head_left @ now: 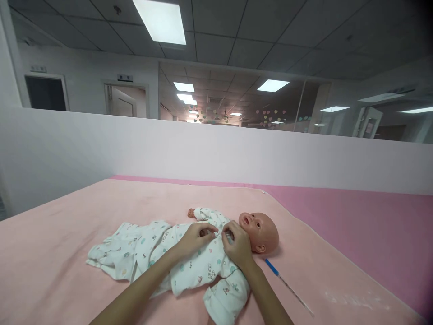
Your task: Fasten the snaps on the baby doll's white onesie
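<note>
A baby doll (pixel 262 230) lies on its back, head to the right, dressed in a white printed baby outfit (pixel 192 275). Over the doll's chest, my left hand (pixel 198 237) pinches the front of the outfit near the neckline. Just to the right, close under the doll's chin, my right hand (pixel 238 243) pinches the same front edge. The fingertips of both hands nearly meet at a small fastening, too small to make out. One sleeve reaches toward the far side with a doll hand (pixel 191 213) showing; the other sleeve lies toward me.
A thin clear stick with a blue end (pixel 271 267), like a thermometer, lies near the doll's head. Beneath everything is a peach blanket (pixel 67 253) over a pink surface (pixel 355 221). A low white partition (pixel 203 153) stands behind.
</note>
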A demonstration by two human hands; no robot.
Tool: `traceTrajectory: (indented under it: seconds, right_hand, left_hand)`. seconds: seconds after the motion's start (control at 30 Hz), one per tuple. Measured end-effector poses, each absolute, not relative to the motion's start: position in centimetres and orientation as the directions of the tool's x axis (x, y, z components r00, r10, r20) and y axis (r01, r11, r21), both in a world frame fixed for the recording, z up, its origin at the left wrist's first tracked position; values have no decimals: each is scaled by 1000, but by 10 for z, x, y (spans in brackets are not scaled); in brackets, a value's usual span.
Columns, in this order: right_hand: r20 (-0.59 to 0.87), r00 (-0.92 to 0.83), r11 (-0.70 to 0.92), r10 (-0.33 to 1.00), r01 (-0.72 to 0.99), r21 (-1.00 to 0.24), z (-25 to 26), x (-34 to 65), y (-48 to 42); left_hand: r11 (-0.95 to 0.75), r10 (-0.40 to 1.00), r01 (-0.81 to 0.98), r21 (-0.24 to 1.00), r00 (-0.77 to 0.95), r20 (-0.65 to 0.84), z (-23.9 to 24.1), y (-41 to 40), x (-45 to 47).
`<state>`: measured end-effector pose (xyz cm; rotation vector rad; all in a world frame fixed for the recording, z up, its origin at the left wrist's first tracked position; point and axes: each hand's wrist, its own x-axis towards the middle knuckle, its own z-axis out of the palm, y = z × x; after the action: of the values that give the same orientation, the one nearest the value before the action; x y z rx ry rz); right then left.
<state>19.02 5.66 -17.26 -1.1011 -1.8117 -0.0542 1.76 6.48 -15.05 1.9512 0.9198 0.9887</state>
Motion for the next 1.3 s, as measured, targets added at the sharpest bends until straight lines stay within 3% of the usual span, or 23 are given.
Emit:
traceTrajectory:
  seconds: [0.2,0.6,0.9,1.3]
  right_hand:
    - [716,-44,571,697,638,-517,-176,193,61]
    - [740,-177,591,649,730,-344,-172,191,52]
    - [735,-144,563,662,743,-362,-173,189,55]
    - [751,-142,600,645,702,-383,-175,191,57]
  left_hand:
    - [-439,844,301,847,460,274,-147,62,13]
    - [-451,786,282,847,574,228,-142,63,6]
    - [-567,817,459,684,416,399,-149,54,21]
    - [-562,818,411,718,401,412,-154,54,24]
